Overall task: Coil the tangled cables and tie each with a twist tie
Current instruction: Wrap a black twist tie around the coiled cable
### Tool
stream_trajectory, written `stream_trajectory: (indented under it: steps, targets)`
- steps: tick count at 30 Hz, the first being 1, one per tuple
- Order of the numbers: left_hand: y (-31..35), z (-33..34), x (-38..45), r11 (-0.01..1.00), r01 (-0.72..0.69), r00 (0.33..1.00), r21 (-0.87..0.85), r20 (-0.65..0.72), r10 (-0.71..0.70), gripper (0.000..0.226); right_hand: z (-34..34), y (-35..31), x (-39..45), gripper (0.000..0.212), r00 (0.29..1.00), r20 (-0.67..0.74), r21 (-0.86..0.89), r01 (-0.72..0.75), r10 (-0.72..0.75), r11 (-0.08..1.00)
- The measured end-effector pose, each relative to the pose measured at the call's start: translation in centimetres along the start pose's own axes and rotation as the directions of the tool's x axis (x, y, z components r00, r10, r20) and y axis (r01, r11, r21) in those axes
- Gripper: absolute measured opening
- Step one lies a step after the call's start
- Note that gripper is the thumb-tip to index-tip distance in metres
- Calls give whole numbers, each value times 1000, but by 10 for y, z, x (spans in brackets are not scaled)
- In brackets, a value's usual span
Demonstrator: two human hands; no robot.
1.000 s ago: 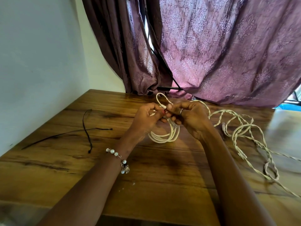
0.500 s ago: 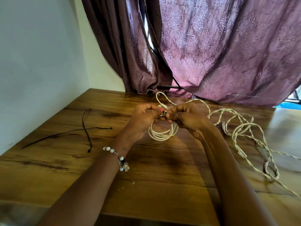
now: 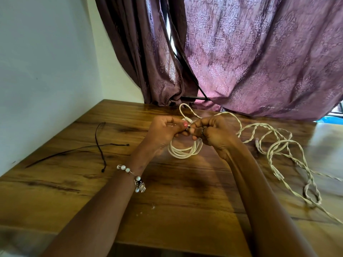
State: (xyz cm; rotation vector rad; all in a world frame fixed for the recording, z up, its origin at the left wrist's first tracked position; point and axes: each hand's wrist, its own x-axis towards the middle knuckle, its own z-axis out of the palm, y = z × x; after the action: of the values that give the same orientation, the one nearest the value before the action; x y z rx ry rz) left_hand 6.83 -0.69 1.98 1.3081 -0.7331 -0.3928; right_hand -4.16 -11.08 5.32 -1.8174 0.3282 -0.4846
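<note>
Hands barely shifting since earlier, coil lifting slightly off the table. Spare twist ties lying left; left hand and right hand both pinching the tie on the coiled cable. Keep twisting tight, loops bunched; tangled cables waiting right.

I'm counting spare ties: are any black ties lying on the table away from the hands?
Yes, black ties lie crossed on the table, left of the left hand and apart from it.
</note>
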Motion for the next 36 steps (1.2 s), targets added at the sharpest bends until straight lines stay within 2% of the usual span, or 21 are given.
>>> stream_trajectory:
  steps: [11, 14, 16, 19, 23, 25, 26, 28, 30, 31, 33, 36]
  targets:
    - [0, 5, -4, 981, -160, 987, 108, 9, 160, 11, -7, 3, 4, 12, 999, -8, 65, -38, 39, 997]
    - [0, 5, -5, 989, -113, 994, 97, 17, 112, 10, -10, 8, 8, 13, 999, -38, -76, 29, -32, 997]
    - [1, 5, -5, 996, -58, 998, 74, 5, 58, 7, -10, 12, 11, 19, 998, -36, -111, 52, -56, 992]
    - [2, 4, -4, 998, -4, 1000, 57, -7, 4, 9, -7, 14, 11, 25, 998, -42, -66, 47, -50, 997]
    - [3, 7, -5, 998, 27, 1000, 54, -6, -27, 13, -6, 11, 7, 21, 1000, -14, 113, 2, -1, 994]
    - [4, 8, -6, 998, 19, 1000, 58, 5, -19, 14, -8, 11, 7, 21, 1000, -14, 126, 23, -22, 992]
    - [5, 8, -7, 998, 14, 1000, 58, 13, -15, 14, -8, 12, 7, 20, 998, -28, 87, 61, -59, 994]
    - [7, 6, -8, 998, 10, 1000, 59, 22, -11, 14, -12, 15, 11, 10, 976, -61, -181, 197, -211, 964]
    - [6, 4, -8, 998, -2, 1000, 63, 27, 1, 10, -16, 20, 17, 8, 917, -69, -532, 299, -392, 792]
    - [6, 4, -8, 998, -19, 1000, 66, 24, 18, 6, -17, 21, 19, 8, 888, -81, -629, 308, -453, 714]
    - [2, 5, -6, 990, -75, 997, 116, -16, 77, 7, -16, 21, 19, 10, 865, -92, -644, 326, -494, 692]
    - [-8, 7, -2, 953, -167, 979, 253, -72, 191, 15, -12, 20, 19, 13, 881, -161, -536, 301, -445, 789]
